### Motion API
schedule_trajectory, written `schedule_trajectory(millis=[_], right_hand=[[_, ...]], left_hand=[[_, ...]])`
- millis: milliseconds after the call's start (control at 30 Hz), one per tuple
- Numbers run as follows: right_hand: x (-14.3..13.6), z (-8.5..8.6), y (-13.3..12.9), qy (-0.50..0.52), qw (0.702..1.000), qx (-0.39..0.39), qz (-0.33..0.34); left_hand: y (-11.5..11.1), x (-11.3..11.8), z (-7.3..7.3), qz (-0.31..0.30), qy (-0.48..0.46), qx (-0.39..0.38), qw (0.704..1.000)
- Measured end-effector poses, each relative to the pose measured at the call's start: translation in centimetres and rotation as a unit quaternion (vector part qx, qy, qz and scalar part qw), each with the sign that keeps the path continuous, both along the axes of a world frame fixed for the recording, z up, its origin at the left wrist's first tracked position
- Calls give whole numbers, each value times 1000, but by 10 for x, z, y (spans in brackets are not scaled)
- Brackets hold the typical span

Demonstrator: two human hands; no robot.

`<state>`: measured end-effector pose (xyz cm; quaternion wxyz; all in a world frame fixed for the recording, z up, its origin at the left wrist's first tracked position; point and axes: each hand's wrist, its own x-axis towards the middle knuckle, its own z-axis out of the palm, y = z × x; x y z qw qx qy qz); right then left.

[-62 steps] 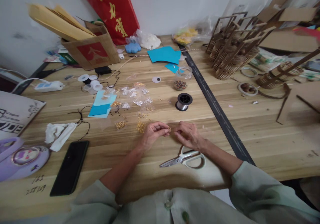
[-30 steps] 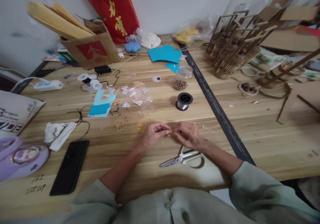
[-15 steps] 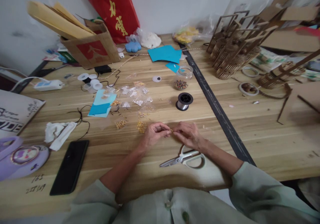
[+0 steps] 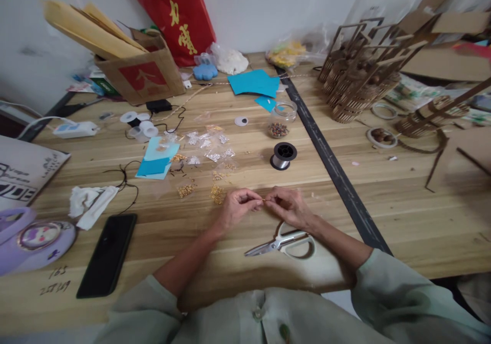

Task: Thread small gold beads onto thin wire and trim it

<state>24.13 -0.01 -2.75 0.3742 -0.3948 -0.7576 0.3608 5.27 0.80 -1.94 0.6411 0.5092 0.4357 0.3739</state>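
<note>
A tiny gold-coloured piece (image 4: 263, 200) is pinched between my two hands above the wooden table (image 4: 215, 303). My left hand (image 4: 241, 207) grips its left side with thumb and forefinger, and my right hand (image 4: 288, 206) pinches its right side. Just below my right hand lie scissors (image 4: 284, 242) with pale handles. Small gold beads (image 4: 217, 194) are heaped to the left of my left hand. A black spool of thin wire (image 4: 283, 156) stands beyond my hands, with a glass jar of mixed beads (image 4: 278, 130) behind it.
A black phone (image 4: 107, 256) and white cloth (image 4: 92, 206) lie at the left. Blue paper (image 4: 153, 166) and small bags of findings (image 4: 205, 142) lie further back. Woven baskets (image 4: 345, 93) stand at the back right, past a black strip (image 4: 326, 152).
The small gold piece showed as a ring-like curve before and now looks thin and flat between my fingertips. My hands have barely moved.
</note>
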Motion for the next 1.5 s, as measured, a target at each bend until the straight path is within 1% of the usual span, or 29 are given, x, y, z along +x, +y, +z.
schedule_trajectory(millis=[100, 200, 300, 467, 700, 800, 900, 1033, 1167, 1300, 1400, 1500], right_hand=[[0, 3, 0, 39, 996, -84, -10], [-1, 3, 1, 78, 987, -141, -16], [-1, 4, 2, 103, 980, -166, -20], [-1, 5, 2, 109, 978, -178, -18], [-2, 5, 2, 121, 977, -175, -23], [-3, 6, 1, 128, 977, -172, -17], [-4, 5, 0, 113, 979, -167, -11], [-4, 4, -1, 85, 987, -139, -12], [-5, 7, -2, 81, 989, -124, -13], [-6, 12, -1, 67, 992, -106, -14], [-5, 13, 0, 46, 996, -79, -10], [-6, 13, 1, 36, 998, -57, -21]], left_hand=[[1, -1, -2, 4, -16, -11, 1000], [2, -1, -4, 7, -22, -10, 1000], [2, -2, -5, 11, -15, -6, 1000], [2, -2, -3, 14, -5, 1, 1000], [0, 0, -1, -4, -5, -17, 1000], [0, 0, -2, -5, -7, -15, 1000], [0, 0, 0, -2, -6, -15, 1000], [0, 0, 3, -1, -21, -20, 1000], [-1, 0, 5, -6, -36, -27, 999], [0, 0, 2, -9, -62, -42, 997], [2, -2, 0, 2, -86, -53, 995], [5, -4, 1, 15, -96, -59, 994]])
